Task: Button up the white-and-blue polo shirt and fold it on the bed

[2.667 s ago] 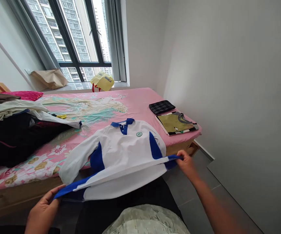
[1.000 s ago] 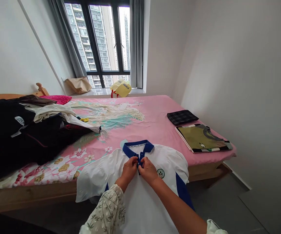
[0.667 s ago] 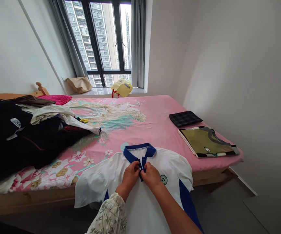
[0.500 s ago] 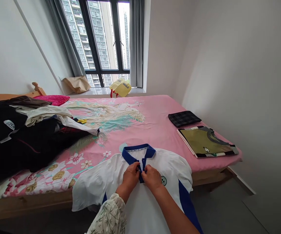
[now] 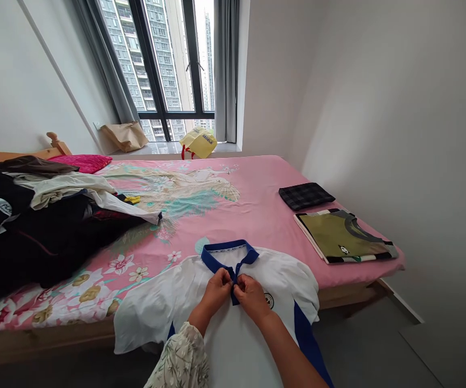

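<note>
A white polo shirt (image 5: 224, 334) with a blue collar and blue side panels lies face up over the near edge of the bed, its lower part hanging toward me. My left hand (image 5: 217, 291) pinches the left edge of the blue button placket just below the collar. Right beside it, my right hand (image 5: 251, 295) pinches the other edge of the same placket. The fingertips of both hands nearly meet, and they cover the button area. A round badge sits on the chest by my right hand.
Dark and light clothes (image 5: 55, 231) are heaped on the bed's left side. At right lie a folded olive T-shirt (image 5: 325, 237) and a folded dark plaid garment (image 5: 305, 196). A yellow bag (image 5: 199, 143) and a brown paper bag (image 5: 125, 136) stand by the window.
Both hands stay at the placket and the fingertips have shifted slightly. The two sides of the collar opening are drawn closer together. The view has moved a little.
</note>
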{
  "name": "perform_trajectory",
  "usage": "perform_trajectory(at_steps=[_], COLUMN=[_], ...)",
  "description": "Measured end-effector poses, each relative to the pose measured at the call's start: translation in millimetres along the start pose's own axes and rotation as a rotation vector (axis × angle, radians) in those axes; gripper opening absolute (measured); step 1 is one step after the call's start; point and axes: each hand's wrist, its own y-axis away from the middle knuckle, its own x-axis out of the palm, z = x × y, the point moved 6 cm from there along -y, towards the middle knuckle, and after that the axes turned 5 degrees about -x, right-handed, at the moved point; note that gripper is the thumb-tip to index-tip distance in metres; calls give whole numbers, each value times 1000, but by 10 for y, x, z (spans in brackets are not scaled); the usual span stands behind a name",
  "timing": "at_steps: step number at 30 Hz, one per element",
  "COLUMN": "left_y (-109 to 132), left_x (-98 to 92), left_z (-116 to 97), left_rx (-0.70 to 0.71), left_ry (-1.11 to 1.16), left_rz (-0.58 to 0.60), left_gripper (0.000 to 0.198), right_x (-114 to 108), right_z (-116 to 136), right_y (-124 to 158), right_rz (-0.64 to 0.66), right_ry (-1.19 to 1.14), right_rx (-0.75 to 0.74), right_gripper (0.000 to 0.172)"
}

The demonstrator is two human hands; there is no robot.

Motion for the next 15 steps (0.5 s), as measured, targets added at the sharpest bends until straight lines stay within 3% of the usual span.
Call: perform_trajectory(at_steps=[8, 15], left_y=[-41, -38], left_x=[12, 29], left_z=[80, 116], left_rx=[-44, -79], left_ry=[125, 171], left_rz=[132, 135], left_gripper=[12, 11], right_x=[22, 58], right_z=[-122, -180], right_y=[5, -40], right_rz=[16, 62], right_ry=[-99, -175], right_rx=[34, 59], right_gripper=[13, 14])
